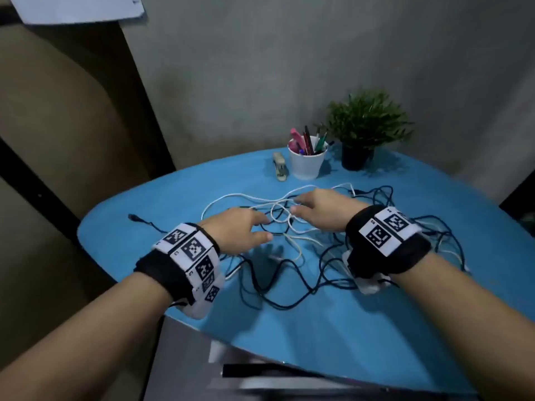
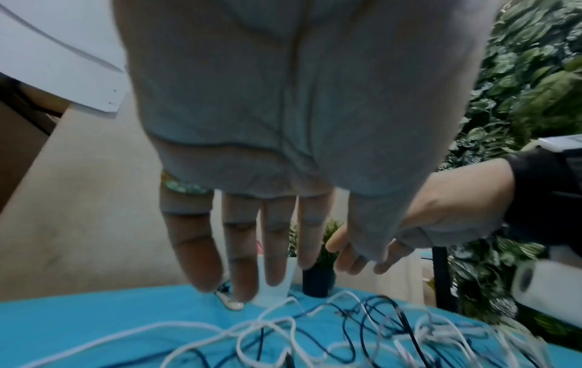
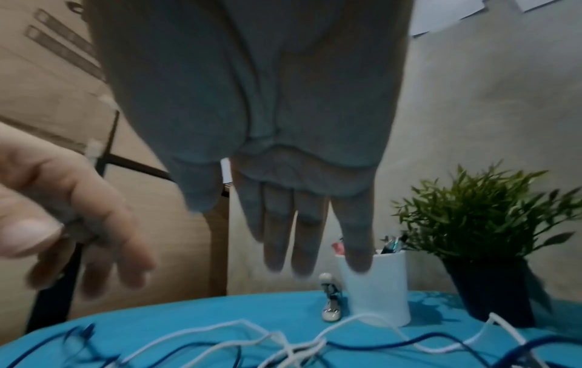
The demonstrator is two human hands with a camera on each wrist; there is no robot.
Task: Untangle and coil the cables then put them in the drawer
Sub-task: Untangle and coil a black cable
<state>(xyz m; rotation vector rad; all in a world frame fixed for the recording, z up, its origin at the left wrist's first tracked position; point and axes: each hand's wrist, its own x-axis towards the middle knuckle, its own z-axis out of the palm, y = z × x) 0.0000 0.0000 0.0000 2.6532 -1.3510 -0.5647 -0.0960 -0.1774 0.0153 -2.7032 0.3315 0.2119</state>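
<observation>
A tangle of white cable [image 1: 231,195] and dark blue cable [image 1: 292,299] lies spread over the blue table [image 1: 347,337]. My left hand [image 1: 240,227] hovers above the tangle's left side, fingers straight and spread, holding nothing; the left wrist view shows its fingers [image 2: 239,254] clear of the white cable [image 2: 176,326]. My right hand [image 1: 318,211] hovers over the middle of the tangle with its fingers [image 3: 302,236] extended above the cables [image 3: 226,326]. A dark plug end [image 1: 133,217] lies at the table's left. No drawer is in view.
At the back of the table stand a white cup of pens [image 1: 307,160], a small stapler [image 1: 280,166] to its left, and a potted green plant [image 1: 363,128] to its right. A grey wall rises behind. A grey surface [image 1: 185,366] shows below the table's near edge.
</observation>
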